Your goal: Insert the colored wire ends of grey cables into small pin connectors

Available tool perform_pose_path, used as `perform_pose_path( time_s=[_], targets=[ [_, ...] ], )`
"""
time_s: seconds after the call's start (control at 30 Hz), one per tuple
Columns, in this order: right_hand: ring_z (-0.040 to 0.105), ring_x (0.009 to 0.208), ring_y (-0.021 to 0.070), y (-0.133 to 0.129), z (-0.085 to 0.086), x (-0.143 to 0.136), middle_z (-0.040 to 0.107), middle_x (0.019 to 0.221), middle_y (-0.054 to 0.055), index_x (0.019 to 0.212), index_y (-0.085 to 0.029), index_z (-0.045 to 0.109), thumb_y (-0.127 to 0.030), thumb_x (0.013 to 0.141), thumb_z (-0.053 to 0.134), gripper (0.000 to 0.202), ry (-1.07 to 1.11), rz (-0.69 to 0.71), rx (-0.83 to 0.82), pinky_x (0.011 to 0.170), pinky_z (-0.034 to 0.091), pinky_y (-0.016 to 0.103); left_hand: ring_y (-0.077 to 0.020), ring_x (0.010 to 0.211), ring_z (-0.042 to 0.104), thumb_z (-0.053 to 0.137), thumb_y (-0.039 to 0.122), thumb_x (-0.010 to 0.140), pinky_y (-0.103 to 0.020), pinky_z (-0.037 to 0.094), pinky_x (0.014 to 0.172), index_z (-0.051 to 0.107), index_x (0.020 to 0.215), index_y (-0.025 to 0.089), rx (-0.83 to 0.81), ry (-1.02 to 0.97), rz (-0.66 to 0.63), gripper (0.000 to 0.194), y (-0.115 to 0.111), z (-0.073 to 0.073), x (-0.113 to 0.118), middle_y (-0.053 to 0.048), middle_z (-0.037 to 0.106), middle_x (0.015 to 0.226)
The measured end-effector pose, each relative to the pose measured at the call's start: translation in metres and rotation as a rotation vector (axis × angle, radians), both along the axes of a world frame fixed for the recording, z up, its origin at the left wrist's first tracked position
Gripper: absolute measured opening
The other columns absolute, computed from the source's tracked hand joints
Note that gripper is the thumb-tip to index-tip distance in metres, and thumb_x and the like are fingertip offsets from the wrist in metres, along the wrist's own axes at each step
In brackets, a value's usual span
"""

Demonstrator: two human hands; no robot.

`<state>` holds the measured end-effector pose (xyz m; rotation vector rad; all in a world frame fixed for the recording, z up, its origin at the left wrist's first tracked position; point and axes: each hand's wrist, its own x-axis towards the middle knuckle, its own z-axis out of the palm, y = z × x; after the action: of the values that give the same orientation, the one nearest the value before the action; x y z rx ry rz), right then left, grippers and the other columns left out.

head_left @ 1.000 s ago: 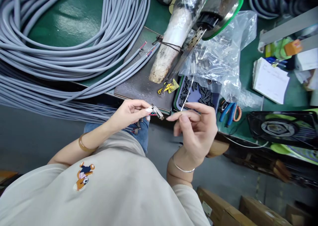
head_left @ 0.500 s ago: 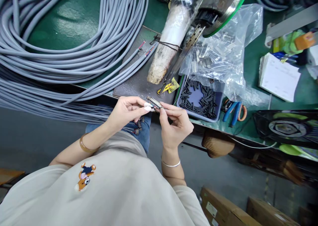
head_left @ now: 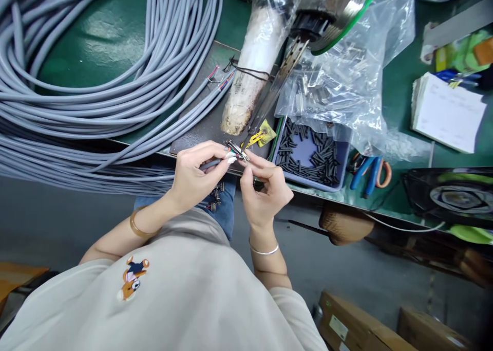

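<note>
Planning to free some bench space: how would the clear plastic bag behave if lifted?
The clear plastic bag would likely be floppy, given its crumpled film. The shiny pieces inside might slide and shift its weight. Because it overlaps the tray, pulling it could disturb the black pieces there.

No text can be read. Paper stack on counter bears faint lines, too blurred. White label on cardboard box: too small for reading.
</note>
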<state>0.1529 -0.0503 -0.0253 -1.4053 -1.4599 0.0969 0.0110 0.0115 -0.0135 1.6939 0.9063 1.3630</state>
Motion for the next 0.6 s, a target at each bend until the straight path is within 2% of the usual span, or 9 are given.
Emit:
perform_pose_path(
  time_s=[0.2,0.4,0.47,0.6],
  targets=[
    [0.081,0.094,0.0162,0.005,0.005,0.004,0.081,0.113,0.005,0.093,-0.023,0.06,-0.011,0.092,0.066,0.014,-0.137,-0.012,0.027,0.079,0.067,0.026,-0.0104,0.072,0.068,0.073,0.011,0.085,-0.02,0.051,0.065,0.072,0.077,0.015,-0.043,0.037,0.012,0.009,0.0,0.006,0.002,-0.003,0.076,0.079],
    [0.081,0.094,0.0183,0.007,0.01,0.003,0.082,0.11,0.005,0.093,-0.024,0.06,-0.011,0.092,0.066,0.014,-0.152,-0.01,0.019,0.079,0.067,0.028,-0.0091,0.062,0.059,0.076,0.024,0.085,-0.02,0.043,0.053,0.074,0.077,0.015,-0.305,0.016,0.004,0.013,0.001,0.008,0.001,-0.004,0.073,0.076],
    [0.081,0.094,0.0186,0.006,0.011,0.002,0.082,0.11,0.005,0.092,-0.024,0.059,-0.011,0.092,0.065,0.014,-0.166,-0.01,0.02,0.078,0.067,0.029,-0.0101,0.064,0.061,0.077,0.026,0.085,-0.021,0.044,0.055,0.075,0.077,0.015,-0.302,0.005,-0.003,0.013,0.002,0.008,0.0,-0.004,0.073,0.077],
    [0.081,0.091,0.0175,0.006,0.013,0.003,0.082,0.112,0.005,0.09,-0.024,0.057,-0.011,0.093,0.064,0.015,-0.193,-0.002,0.036,0.076,0.066,0.027,-0.0112,0.07,0.064,0.075,0.02,0.086,-0.022,0.047,0.061,0.076,0.079,0.016,-0.192,0.028,-0.004,0.008,0.002,0.007,0.0,-0.004,0.075,0.079]
  ],
)
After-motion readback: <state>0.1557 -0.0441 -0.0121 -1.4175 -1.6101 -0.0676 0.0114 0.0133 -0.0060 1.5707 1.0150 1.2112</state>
